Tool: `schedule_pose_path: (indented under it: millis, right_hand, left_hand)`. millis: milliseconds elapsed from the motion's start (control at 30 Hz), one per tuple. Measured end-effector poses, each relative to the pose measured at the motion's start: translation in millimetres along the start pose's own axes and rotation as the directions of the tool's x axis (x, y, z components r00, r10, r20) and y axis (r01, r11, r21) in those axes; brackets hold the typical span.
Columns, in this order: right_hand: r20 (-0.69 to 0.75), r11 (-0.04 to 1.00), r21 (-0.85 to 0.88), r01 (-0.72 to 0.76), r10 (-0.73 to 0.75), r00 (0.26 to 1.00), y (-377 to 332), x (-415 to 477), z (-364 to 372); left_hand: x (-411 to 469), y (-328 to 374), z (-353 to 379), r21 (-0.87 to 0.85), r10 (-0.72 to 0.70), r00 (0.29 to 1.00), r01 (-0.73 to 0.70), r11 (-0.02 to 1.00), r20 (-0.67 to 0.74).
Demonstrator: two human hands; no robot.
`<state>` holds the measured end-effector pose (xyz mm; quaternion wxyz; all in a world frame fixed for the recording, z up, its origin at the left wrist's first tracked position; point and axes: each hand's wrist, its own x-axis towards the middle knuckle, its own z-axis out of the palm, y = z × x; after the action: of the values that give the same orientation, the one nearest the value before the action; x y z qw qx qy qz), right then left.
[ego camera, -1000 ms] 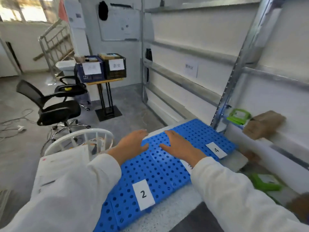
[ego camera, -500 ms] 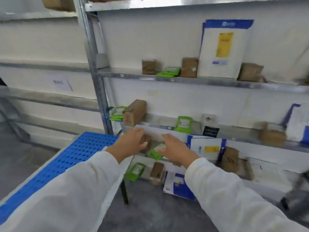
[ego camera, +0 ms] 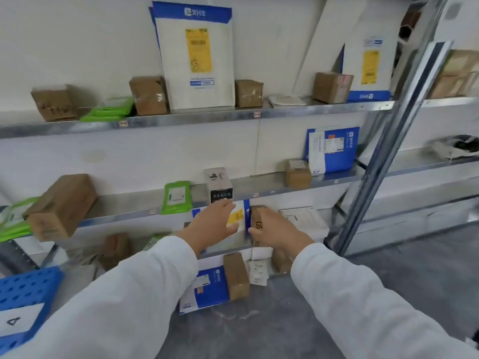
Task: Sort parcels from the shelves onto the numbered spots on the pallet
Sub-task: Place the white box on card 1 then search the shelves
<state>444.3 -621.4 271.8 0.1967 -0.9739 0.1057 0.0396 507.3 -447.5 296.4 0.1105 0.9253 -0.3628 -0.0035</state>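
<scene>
White-sleeved arms have swung from the blue pallet [ego camera: 28, 288], its label "4" [ego camera: 14, 321] at lower left, to the shelves [ego camera: 181, 119]. The left hand [ego camera: 215, 224] and right hand [ego camera: 277, 230] reach with each grip open and empty toward a blue-edged envelope [ego camera: 237, 216] and a cardboard box [ego camera: 259, 213] on a low shelf. Picking looks about to begin; marker on the box seems to read "SF1".
</scene>
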Motion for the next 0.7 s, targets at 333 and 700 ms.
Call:
schedule_pose_path:
  millis: [333, 700]
  right_hand:
    - [-0.032, 0.970, -0.040, -0.241, 0.240, 0.970, 94.6, 72.9, -55.2]
    - [0.011, 0.899, -0.041, -0.435, 0.436, 0.900, 214.8, 137.5, -61.2]
  left_hand:
    - [169.8, 30.7, 47.5, -0.112, 0.189, 0.978, -0.179, 0.977, 0.088]
    - [285.9, 54.9, 130.8, -0.145, 0.278, 0.937, -0.251, 0.957, 0.213]
